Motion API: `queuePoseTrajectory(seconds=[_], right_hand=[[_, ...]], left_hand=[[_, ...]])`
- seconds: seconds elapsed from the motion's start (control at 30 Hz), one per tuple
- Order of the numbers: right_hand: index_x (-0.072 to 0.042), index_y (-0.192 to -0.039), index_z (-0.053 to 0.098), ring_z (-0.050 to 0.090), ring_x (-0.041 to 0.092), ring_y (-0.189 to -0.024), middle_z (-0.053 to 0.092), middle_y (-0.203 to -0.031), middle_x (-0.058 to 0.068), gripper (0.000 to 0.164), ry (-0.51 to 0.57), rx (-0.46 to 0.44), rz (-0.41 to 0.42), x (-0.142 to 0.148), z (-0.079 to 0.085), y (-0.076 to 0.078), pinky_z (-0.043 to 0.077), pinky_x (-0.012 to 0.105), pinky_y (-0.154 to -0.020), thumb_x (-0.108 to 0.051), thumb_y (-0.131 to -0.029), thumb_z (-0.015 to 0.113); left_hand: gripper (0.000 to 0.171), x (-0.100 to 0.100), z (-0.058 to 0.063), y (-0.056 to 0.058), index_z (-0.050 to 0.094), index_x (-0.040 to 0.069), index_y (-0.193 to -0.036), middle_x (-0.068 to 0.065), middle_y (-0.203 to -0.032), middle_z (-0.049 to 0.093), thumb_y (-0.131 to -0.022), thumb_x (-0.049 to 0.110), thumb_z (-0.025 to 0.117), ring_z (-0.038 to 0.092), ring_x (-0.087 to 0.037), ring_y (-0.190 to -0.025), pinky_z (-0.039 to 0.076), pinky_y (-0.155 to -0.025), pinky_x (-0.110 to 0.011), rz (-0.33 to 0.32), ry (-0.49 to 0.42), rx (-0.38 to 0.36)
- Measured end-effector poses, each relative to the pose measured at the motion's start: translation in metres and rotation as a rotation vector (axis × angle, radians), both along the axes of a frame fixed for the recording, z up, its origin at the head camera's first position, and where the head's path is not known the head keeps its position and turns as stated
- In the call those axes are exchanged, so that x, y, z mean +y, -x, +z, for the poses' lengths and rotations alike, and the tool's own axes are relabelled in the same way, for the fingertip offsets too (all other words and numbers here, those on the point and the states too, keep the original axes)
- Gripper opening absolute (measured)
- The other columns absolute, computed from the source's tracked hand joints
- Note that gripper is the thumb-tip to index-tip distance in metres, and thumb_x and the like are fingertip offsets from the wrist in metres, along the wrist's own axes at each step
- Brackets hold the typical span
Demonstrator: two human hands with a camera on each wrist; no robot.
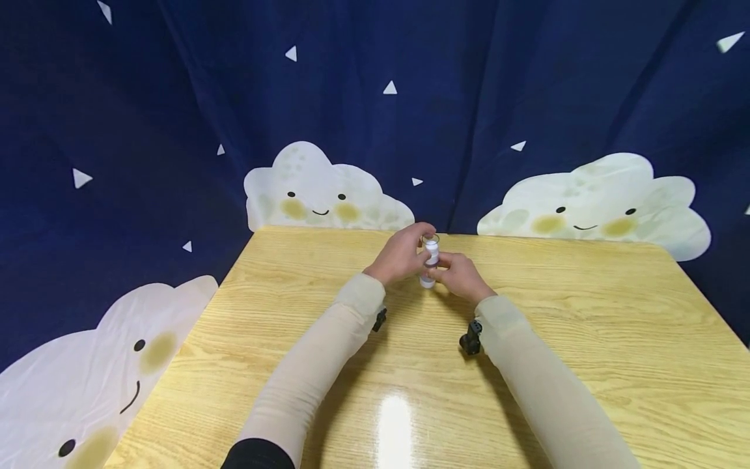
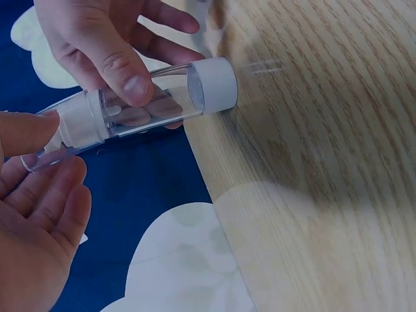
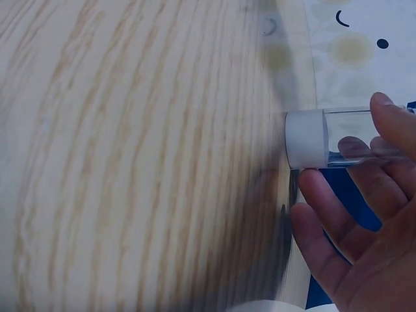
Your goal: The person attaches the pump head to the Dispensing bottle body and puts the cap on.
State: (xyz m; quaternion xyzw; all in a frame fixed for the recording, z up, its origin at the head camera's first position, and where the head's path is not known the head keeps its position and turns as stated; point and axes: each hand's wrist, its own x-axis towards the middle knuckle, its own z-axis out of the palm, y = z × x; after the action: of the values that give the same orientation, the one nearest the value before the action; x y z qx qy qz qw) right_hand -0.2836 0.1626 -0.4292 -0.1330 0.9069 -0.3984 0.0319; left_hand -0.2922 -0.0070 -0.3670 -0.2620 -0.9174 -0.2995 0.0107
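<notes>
Both hands are at a clear cylindrical pump bottle (image 1: pixel 432 256) near the table's far edge. Its white base (image 2: pixel 219 84) points down at the tabletop, and a white pump top (image 2: pixel 79 122) shows inside a see-through cap at the other end. My right hand (image 1: pixel 461 277) grips the clear body, thumb on one side and fingers behind; through the wall they can be seen in the left wrist view. Up at the cap, my left hand (image 1: pixel 404 254) pinches it between thumb and fingers. In the right wrist view, the right hand's lower fingers spread beside the white base (image 3: pixel 307 139).
The wooden table (image 1: pixel 281 312) spreads around both arms. Behind it hangs a dark blue curtain (image 1: pixel 351 78) with smiling white clouds, meeting the table's far edge close to the hands. Small black cameras (image 1: pixel 471 337) are strapped at the wrists.
</notes>
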Motion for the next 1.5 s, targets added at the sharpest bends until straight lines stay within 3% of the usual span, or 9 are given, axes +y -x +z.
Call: queuePoseTrajectory(seconds=[0.4,0.67,0.8,1.03,1.17,1.37,1.5], right_hand=[[-0.004,-0.127,0.065,0.061,0.039,-0.123,0.067,-0.128,0.019,0.035,0.000,0.033,0.009,0.004,0.004,0.001,0.051,0.053,-0.099,-0.017,-0.094,0.065],[-0.007,-0.131,0.064,0.060,0.036,-0.124,0.064,-0.134,0.017,0.038,0.023,-0.053,0.003,0.004,0.004,0.001,0.050,0.050,-0.100,-0.020,-0.096,0.064],[-0.008,-0.131,0.064,0.061,0.033,-0.116,0.065,-0.133,0.016,0.038,0.028,-0.065,-0.007,0.006,0.004,0.000,0.051,0.045,-0.094,-0.021,-0.096,0.064],[-0.009,-0.134,0.062,0.053,0.038,-0.133,0.061,-0.139,0.015,0.040,0.031,-0.085,-0.001,0.008,0.005,0.001,0.047,0.052,-0.105,-0.023,-0.096,0.065],[-0.009,-0.134,0.062,0.053,0.038,-0.133,0.061,-0.139,0.016,0.041,0.020,-0.095,0.004,0.007,0.003,0.000,0.045,0.054,-0.107,-0.023,-0.095,0.066],[-0.008,-0.131,0.063,0.054,0.039,-0.131,0.063,-0.135,0.017,0.040,0.009,-0.083,0.009,0.006,0.004,-0.002,0.045,0.053,-0.108,-0.021,-0.094,0.067],[-0.007,-0.131,0.063,0.055,0.039,-0.130,0.064,-0.134,0.017,0.040,0.013,-0.075,0.023,0.006,0.003,-0.001,0.045,0.053,-0.107,-0.020,-0.094,0.067]], left_hand=[[0.031,0.001,-0.003,0.004,0.057,0.011,-0.125,-0.003,-0.126,0.064,-0.095,0.010,0.064,0.062,-0.022,-0.108,0.051,-0.091,-0.031,-0.006,-0.080,-0.001],[0.029,0.001,-0.007,0.001,0.059,0.012,-0.123,-0.003,-0.124,0.065,-0.095,0.008,0.063,0.063,-0.024,-0.108,0.051,-0.091,-0.030,-0.013,-0.070,-0.002],[0.029,0.002,-0.006,-0.002,0.059,0.014,-0.124,-0.001,-0.124,0.065,-0.096,0.009,0.062,0.063,-0.021,-0.105,0.051,-0.088,-0.029,-0.003,-0.067,-0.010],[0.030,0.003,-0.010,-0.003,0.055,0.017,-0.127,0.000,-0.127,0.063,-0.098,0.011,0.060,0.062,-0.017,-0.102,0.052,-0.086,-0.027,-0.012,-0.077,-0.020],[0.032,0.002,-0.017,-0.005,0.052,0.018,-0.128,-0.001,-0.129,0.062,-0.098,0.009,0.060,0.063,-0.016,-0.101,0.053,-0.085,-0.027,-0.014,-0.077,-0.016],[0.034,0.002,-0.018,-0.008,0.051,0.019,-0.130,-0.003,-0.129,0.063,-0.098,0.009,0.059,0.066,-0.017,-0.100,0.055,-0.084,-0.028,-0.016,-0.047,-0.008],[0.036,0.004,-0.015,-0.011,0.051,0.020,-0.132,-0.002,-0.129,0.064,-0.098,0.011,0.060,0.067,-0.018,-0.105,0.056,-0.086,-0.031,0.008,0.029,0.019]])
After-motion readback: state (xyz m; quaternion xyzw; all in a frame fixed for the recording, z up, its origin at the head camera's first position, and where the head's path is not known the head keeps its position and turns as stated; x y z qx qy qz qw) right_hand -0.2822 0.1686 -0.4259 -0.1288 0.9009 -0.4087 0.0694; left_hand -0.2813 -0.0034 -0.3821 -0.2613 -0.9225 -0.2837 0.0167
